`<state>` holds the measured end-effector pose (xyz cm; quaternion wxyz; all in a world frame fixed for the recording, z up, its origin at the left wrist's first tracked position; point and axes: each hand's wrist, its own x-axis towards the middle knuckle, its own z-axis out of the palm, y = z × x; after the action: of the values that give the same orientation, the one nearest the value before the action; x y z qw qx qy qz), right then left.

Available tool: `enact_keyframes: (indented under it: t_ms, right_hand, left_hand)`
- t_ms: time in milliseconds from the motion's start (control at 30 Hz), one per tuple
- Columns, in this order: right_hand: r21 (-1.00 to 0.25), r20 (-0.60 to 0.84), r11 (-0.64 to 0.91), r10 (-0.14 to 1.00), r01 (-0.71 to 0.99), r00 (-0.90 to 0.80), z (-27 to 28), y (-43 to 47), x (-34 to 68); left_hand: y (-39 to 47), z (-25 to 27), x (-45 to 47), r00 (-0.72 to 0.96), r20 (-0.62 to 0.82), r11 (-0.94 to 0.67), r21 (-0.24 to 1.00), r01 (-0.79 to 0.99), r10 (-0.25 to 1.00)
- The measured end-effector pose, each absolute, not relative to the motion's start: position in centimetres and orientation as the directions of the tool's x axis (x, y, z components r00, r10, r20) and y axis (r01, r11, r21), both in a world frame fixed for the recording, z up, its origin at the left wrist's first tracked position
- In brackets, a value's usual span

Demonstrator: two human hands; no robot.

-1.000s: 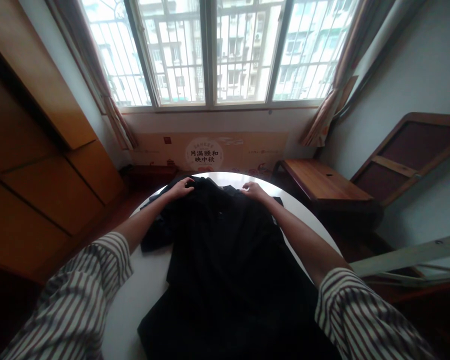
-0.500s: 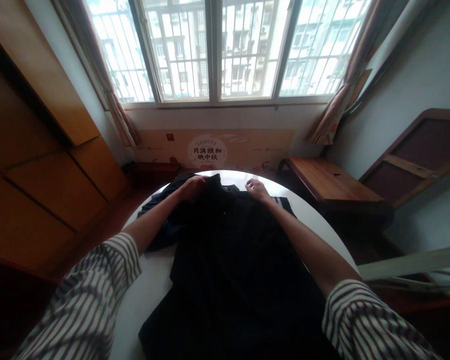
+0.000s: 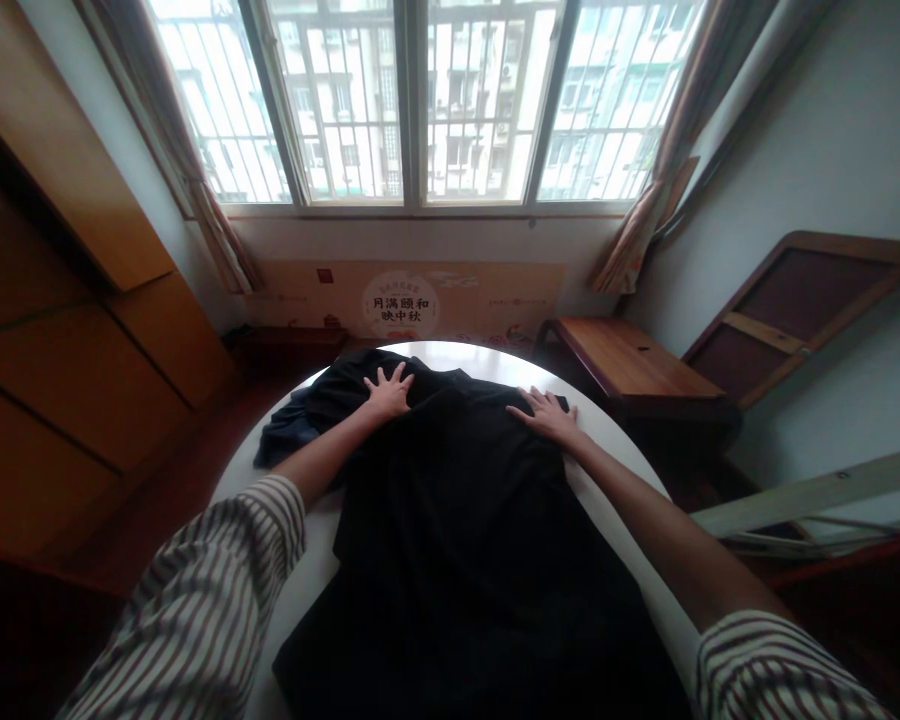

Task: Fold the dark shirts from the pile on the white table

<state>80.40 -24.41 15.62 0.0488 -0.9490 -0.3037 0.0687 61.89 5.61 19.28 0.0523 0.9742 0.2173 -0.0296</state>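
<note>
A black garment (image 3: 465, 520) lies spread over a round white table (image 3: 615, 440), running from the far side down past the bottom of the view. Its exact kind is hard to make out in the dark cloth. My left hand (image 3: 390, 392) rests on the upper left of the fabric with fingers spread. On the upper right edge of the cloth, my right hand (image 3: 549, 414) lies palm down, fingers apart. Beyond my left hand, a dark blue piece of cloth (image 3: 289, 430) pokes out by the table's left rim.
A low wooden table (image 3: 637, 360) stands beyond the table's right side, with a dark framed panel (image 3: 795, 310) leaning on the wall. Wooden cabinets (image 3: 75, 400) line the left. Barred windows and a printed banner (image 3: 465, 300) are ahead.
My left hand has let go of the bunched cloth and now lies flat with fingers spread. My right hand has opened and moved right and down onto the fabric, which looks flatter.
</note>
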Motion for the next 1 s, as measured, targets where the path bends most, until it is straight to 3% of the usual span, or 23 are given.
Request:
enact_keyframes:
  t_ms: [100, 233, 433, 600, 700, 800, 867, 933, 1000]
  right_hand:
    - [-0.128, -0.1, -0.868, 0.493, 0.48, 0.864, 15.4, -26.1, 80.8]
    - [-0.123, -0.074, -0.91, 0.406, 0.395, 0.911, 15.1, -28.3, 81.9]
    - [-0.122, -0.045, -0.923, 0.374, 0.366, 0.926, 14.6, -31.8, 83.0]
    - [-0.087, 0.018, -0.923, 0.374, 0.374, 0.927, 15.2, -32.1, 82.2]
    - [-0.036, 0.189, -0.873, 0.472, 0.486, 0.861, 16.3, -30.6, 79.6]
    - [-0.073, 0.277, -0.718, 0.652, 0.692, 0.706, 17.7, -28.8, 74.5]
    - [-0.156, 0.255, -0.515, 0.803, 0.843, 0.538, 18.6, -27.9, 69.7]
    - [-0.247, 0.214, -0.282, 0.917, 0.927, 0.336, 19.2, -27.6, 64.4]
    - [-0.33, 0.139, -0.122, 0.974, 0.936, 0.176, 19.4, -28.0, 59.7]
  left_hand:
    - [4.4, 19.1, 61.9, 0.861, -0.063, -0.854, 0.112, 0.508, 0.504]
    - [4.1, 18.8, 61.1, 0.855, 0.03, -0.848, 0.152, 0.508, 0.518]
    - [6.1, 18.2, 59.2, 0.823, 0.124, -0.83, 0.165, 0.533, 0.554]
    - [7.0, 19.1, 59.2, 0.783, 0.074, -0.782, 0.162, 0.602, 0.618]
    - [5.4, 20.2, 59.4, 0.826, 0.143, -0.834, 0.187, 0.519, 0.545]
    - [2.0, 20.4, 59.2, 0.917, 0.293, -0.946, 0.255, 0.198, 0.271]
    - [-0.1, 19.7, 58.7, 0.956, 0.274, -0.959, 0.284, 0.025, 0.106]
    - [-1.3, 18.9, 58.5, 0.974, 0.211, -0.945, 0.328, 0.009, 0.083]
    - [-1.1, 18.4, 58.6, 0.969, 0.191, -0.917, 0.393, 0.071, 0.157]
